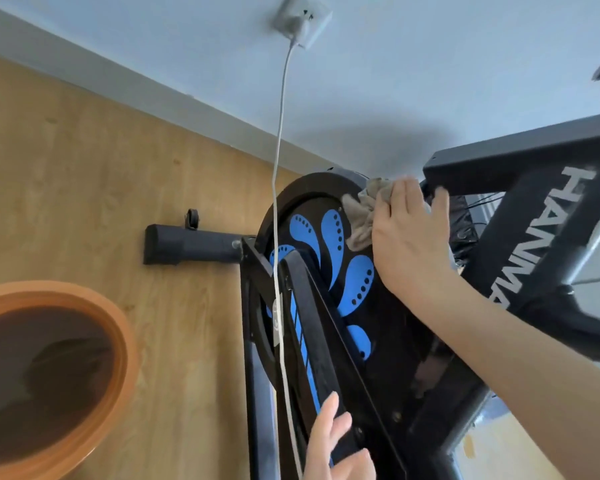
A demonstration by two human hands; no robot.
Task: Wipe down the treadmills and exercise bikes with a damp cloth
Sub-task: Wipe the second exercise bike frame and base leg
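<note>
The head camera looks down at a tilt on the front of a black exercise bike (520,161), which stands on a pale wooden floor (84,168) close to a light blue wall (430,81). Its flywheel (388,327) is a black disc with bright blue teardrop shapes fanning out from the middle, each dotted with a row of small black spots. White letters reading "HANMA" run along a thick frame tube (548,216) on the right, the last part cut off by the arm. A black fork bar (312,306) crosses the face of the flywheel. A front stabiliser bar (187,249) lies flat on the floor to the left, with a small transport wheel (192,218) on it.

The cloth (364,216) is greyish beige and crumpled. It sits at the upper rim of the flywheel, just below the end of the frame tube. The right hand (409,240) holds it there, fingers bent over the bunched cloth and pressing it on the disc, with loose folds spilling out to the left of the hand.

The left hand (333,445) is at the bottom edge, fingers straight and resting flat on the lower end of the fork bar, gripping nothing.

A white cable (278,168) hangs from a plug in a wall socket (303,19) and passes in front of the flywheel's left side. An orange basin (127,341) of dark water stands on the floor at lower left, well apart from the bike.
</note>
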